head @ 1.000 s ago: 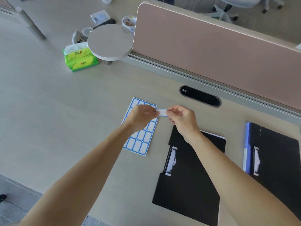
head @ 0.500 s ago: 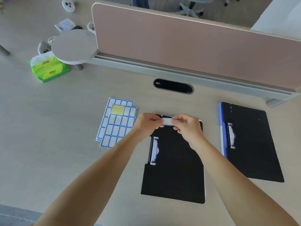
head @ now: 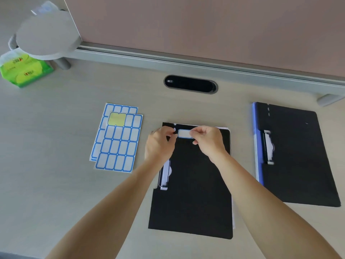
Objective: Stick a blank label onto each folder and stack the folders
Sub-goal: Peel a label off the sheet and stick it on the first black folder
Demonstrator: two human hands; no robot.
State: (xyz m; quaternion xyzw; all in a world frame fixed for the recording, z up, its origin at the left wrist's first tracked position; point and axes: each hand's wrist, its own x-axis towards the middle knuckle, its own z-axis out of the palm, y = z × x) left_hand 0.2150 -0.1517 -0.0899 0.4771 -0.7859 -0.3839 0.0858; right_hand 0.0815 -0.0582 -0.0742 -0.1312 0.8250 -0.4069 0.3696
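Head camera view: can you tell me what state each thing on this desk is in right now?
Label: over the near folder's top edge, held at both ends.
Left hand: pinching the label.
Right hand: pinching the label.
Near folder: flat, closed.
Far folder: flat, closed, no label visible.
Label sheets: two overlapping, one label missing.
Tissue pack: opened.

No legible text anywhere

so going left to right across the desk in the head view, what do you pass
green tissue pack → label sheets → left hand → label → right hand → blue-spined folder
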